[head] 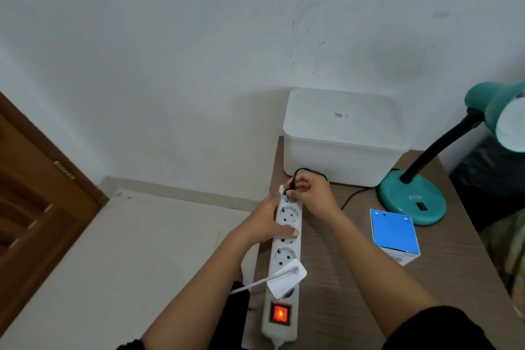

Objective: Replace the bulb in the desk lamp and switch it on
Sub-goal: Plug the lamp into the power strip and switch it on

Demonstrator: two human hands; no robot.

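Head view, looking down at the near left corner of a brown wood-grain tabletop (355,278) set against a white wall (170,51). A long white plastic power strip (285,258) lies along the left edge of the tabletop, its red rocker switch (280,313) glowing at the near end. A flat white plug with a white cable (287,278) sits in the socket just beyond the switch. The left hand (270,221) lies flat across the middle of the power strip, fingers closed together and pressing down on it. The right hand (309,193) is curled at the far end of the strip, its fingertips pinching a small black plug (292,183) that stands over the last socket; whether the pins are seated cannot be told. From the plug a thin black cord (350,197) loops up and runs across the tabletop toward the teal desk lamp with a round base and a black gooseneck (412,199), which stands at the far right. The lamp's teal shade (500,111) hangs at the right edge of the view; its opening appears pale and the bulb cannot be made out. Just in front of the lamp base lies a small blue-and-white cardboard box (395,233). A white lidded plastic bin (341,136) stands at the back against the wall. A brown wooden door (34,193) shows at the left.
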